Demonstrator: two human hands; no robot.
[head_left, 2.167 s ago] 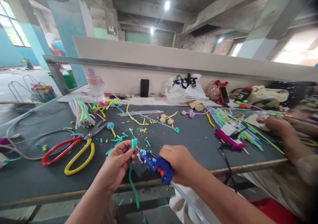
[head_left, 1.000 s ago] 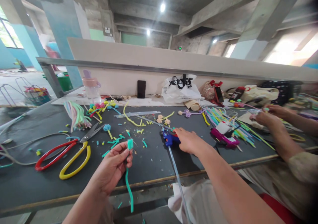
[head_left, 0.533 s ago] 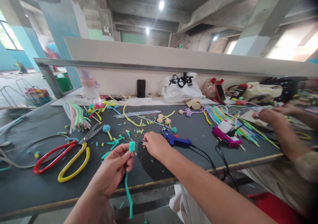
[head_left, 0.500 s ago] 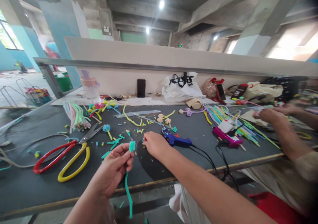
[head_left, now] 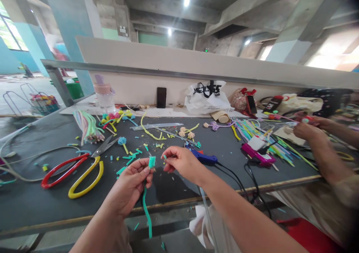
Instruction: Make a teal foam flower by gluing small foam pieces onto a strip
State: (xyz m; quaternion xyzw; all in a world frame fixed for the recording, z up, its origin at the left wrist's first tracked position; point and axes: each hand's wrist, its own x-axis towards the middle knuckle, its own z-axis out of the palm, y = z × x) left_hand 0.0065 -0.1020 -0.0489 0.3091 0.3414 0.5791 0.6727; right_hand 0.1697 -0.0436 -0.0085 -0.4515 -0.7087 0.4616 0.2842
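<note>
My left hand (head_left: 137, 174) is closed around a teal pipe cleaner (head_left: 146, 212). Its stem hangs below the fingers past the table edge, and a short, thick teal bundle (head_left: 152, 162) stands at its top. Just to the right, thumb and fingertips of my right hand (head_left: 179, 162) pinch a small teal piece (head_left: 165, 157), mostly hidden by the fingers. A gap separates the two hands. Beyond my right wrist lies a blue glue gun (head_left: 206, 157) with a black cord. Cut teal pieces (head_left: 130, 159) are scattered beyond my left hand.
Large scissors (head_left: 95, 156) with red and yellow handles lie spread at left. A pipe-cleaner bundle (head_left: 86, 127), bottle (head_left: 104, 98) and phone (head_left: 161, 98) are behind. A magenta power strip (head_left: 256, 155) sits right, near a co-worker's hands (head_left: 311, 127).
My right hand has lifted slightly from the tabletop with a small teal piece now visible in its fingertips. My left hand keeps its hold on the teal pipe cleaner. The view has shifted slightly.
</note>
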